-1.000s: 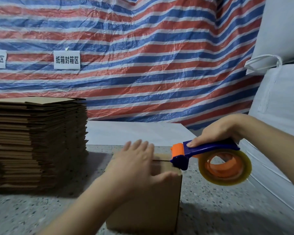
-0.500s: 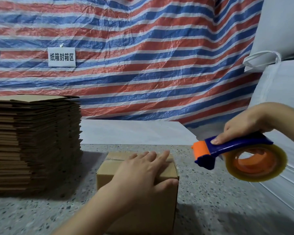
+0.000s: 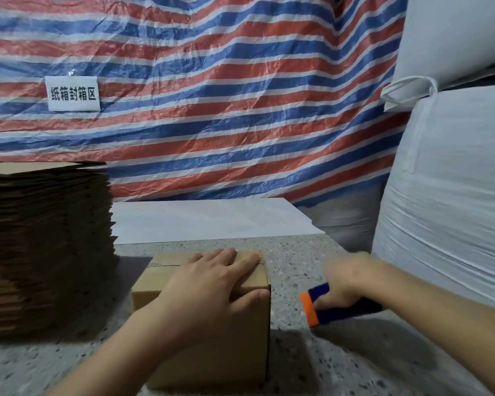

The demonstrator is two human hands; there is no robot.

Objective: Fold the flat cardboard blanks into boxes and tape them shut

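Tape dispenser lowered beside one box, two hands, one blank stack

L hand flat on box top | R hand grips tape dispenser, beside box | blanks stack left

The left hand was laid flat, palm down, on top of the box, its fingers straight and spread toward the far right corner, and its thumb was pressed over the near right top edge. The left forearm was extended from the near left. The right hand was lowered just right of the box, blurred, with its fingers curled round the handle of the tape dispenser. The right forearm was stretched in from the near right.
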